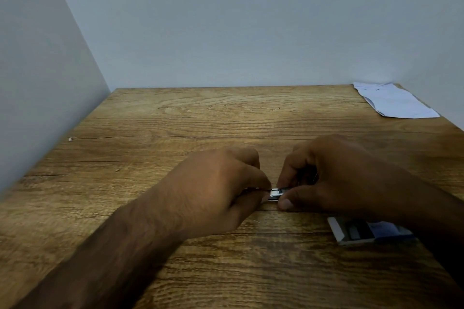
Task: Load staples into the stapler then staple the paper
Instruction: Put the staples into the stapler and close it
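Metal stapler (275, 194) lies on the table (175, 120), pinched by left hand (216, 183) and right hand (334, 178); a crooked staple strip could jam it.

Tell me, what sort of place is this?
Probably a plain desk corner in an office or study: a wood-grain table set against bare pale walls, folded paper at its far right, and a left hand and right hand pinching a small metal stapler beside a small box.

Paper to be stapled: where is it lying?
In the head view, the paper lies at the far right corner of the table, well beyond the right hand.
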`<state>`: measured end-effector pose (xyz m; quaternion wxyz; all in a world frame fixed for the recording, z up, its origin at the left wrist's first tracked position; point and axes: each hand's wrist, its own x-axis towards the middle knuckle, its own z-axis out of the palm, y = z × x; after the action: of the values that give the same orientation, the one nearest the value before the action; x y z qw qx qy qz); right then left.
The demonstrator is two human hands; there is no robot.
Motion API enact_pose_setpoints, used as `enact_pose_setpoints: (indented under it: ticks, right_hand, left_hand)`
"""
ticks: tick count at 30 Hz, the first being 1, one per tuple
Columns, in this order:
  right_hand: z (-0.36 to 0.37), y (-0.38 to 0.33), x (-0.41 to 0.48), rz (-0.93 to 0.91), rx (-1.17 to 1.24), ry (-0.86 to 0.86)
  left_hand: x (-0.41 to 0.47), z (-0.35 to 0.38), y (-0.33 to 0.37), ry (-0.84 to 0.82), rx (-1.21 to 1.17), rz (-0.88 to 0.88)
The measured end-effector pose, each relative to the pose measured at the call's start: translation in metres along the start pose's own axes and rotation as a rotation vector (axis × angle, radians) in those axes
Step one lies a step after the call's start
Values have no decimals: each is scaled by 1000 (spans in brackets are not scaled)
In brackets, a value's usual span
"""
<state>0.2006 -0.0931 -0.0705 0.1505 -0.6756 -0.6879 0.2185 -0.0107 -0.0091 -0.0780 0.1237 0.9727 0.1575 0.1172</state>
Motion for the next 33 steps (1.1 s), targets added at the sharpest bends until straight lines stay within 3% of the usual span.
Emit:
enact_pose_setpoints:
  ticks: [6, 10, 17, 22, 30, 33]
  right_hand:
    - [-6, 2, -2, 56, -82, 86]
    - [-8, 4, -3, 60, -68, 94]
    - [-8, 1, -3, 7, 35, 144]
    - [-6, 5, 0, 26, 31, 84]
    - [-3, 5, 0, 31, -15, 66]
    - [0, 3, -1, 1, -40, 90]
  left_hand:
    - [-4, -14, -19, -171, 59, -120]
    - [-8, -22, -31, -191, 17, -202]
    - [-8, -22, -34, -61, -202, -227]
    - [-6, -20, -38, 11, -384, -266]
    - [-4, -13, -34, 193, -442, -221]
    - [-1, -7, -31, 250, -632, -205]
